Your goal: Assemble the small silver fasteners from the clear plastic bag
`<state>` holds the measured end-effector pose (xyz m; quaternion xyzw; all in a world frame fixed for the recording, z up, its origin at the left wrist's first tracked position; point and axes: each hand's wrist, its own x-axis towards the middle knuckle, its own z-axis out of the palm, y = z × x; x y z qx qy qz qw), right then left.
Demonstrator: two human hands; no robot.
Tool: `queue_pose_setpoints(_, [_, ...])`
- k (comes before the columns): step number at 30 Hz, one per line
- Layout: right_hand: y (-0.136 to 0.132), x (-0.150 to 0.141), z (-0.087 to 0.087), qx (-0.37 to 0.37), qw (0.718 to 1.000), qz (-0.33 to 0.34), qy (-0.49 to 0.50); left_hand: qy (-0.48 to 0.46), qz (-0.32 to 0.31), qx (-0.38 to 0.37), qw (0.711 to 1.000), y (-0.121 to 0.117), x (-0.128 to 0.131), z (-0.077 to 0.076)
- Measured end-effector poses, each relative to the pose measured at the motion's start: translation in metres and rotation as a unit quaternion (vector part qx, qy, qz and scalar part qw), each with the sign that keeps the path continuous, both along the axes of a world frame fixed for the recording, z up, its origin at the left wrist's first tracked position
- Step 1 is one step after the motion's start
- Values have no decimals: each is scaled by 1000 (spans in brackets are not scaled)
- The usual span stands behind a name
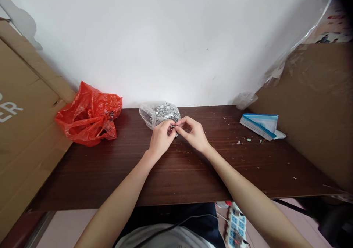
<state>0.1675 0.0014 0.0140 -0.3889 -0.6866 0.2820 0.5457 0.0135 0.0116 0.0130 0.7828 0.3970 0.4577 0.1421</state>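
Note:
My left hand (160,139) and my right hand (195,133) meet above the middle of the table, fingertips almost touching. Between them is a small dark metal screw-like piece (173,126), pinched by the thumb and fingers of both hands. Its exact kind is too small to make out. Just behind my hands lies a clear plastic bag (147,115), its mouth toward the left, full of small shiny metal parts (167,112). A small pale round part (176,135) shows right below my fingertips, partly hidden by them.
A crumpled red plastic bag (89,115) sits at the left beside a cardboard box (30,104). To the right are a blue-and-white packet (260,125), small scraps (249,140) and another cardboard panel (311,93). Below the dark table (110,182) lies a power strip (236,224).

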Motion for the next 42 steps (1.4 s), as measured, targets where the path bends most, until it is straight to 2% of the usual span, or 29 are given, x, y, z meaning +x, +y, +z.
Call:
queue_pose_setpoints(4, [3, 0, -3, -62, 995, 29, 78, -7, -5, 2, 1000, 0, 1, 2])
queue_pose_setpoints(7, [4, 0, -3, -80, 990, 40, 109, -10, -8, -3, 1000, 1, 0, 1])
queue_pose_setpoints(17, [6, 2, -2, -81, 988, 45, 122, 6, -21, -50, 999, 2, -2, 1])
queue_pose_setpoints(27, [6, 3, 3, -110, 981, 47, 150, -8, -29, -51, 998, 3, -1, 0])
queue_pose_setpoints(31, [6, 4, 3, -128, 975, 49, 175, 16, -15, -44, 999, 2, -1, 3])
queue_pose_setpoints(37, [6, 4, 4, -148, 966, 58, 203, 101, 13, -18, 995, -5, -1, 8])
queue_pose_setpoints(42, [5, 5, 6, -185, 953, 87, 223, 102, -14, -1, 995, -5, -3, 10])
